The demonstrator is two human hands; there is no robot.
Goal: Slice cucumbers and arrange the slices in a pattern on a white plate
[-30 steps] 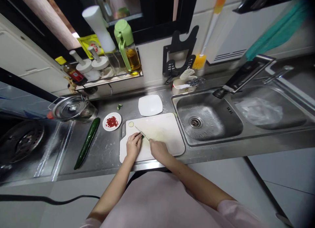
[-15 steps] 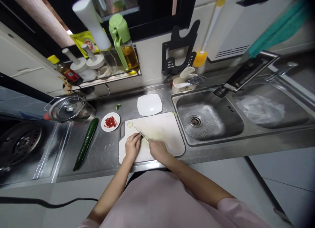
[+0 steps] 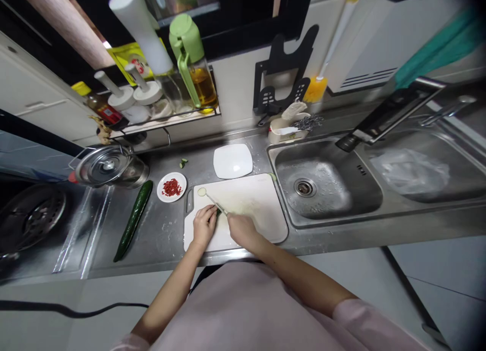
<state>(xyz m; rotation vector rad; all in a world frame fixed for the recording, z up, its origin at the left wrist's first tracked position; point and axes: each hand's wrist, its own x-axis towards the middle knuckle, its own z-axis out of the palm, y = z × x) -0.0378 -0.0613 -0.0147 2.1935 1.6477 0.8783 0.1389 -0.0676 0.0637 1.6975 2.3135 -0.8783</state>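
My right hand [image 3: 243, 230] grips the handle of a knife [image 3: 216, 203], its blade pointing up and left over the white cutting board [image 3: 266, 209]. My left hand [image 3: 204, 224] is closed on a small dark green cucumber piece [image 3: 218, 212], mostly hidden by the fingers and the blade. The blade lies right beside those fingertips. A round pale cucumber slice [image 3: 202, 191] rests flat near the board's upper left corner, close to the knife tip. Left of the board lies a whole cucumber [image 3: 132, 222].
Beyond the board sits a square white plate [image 3: 233, 161]. A small white dish [image 3: 161, 195] holds chopped red bits. Green cucumber ends [image 3: 183, 163] lie behind it. The sink [image 3: 322, 189] borders the board's right; a lidded pot [image 3: 131, 171] and a stove burner [image 3: 38, 214] stand left.
The knife tip has shifted slightly and now shows close to the round slice. Both hands stay almost in place; the whole view has moved a little.
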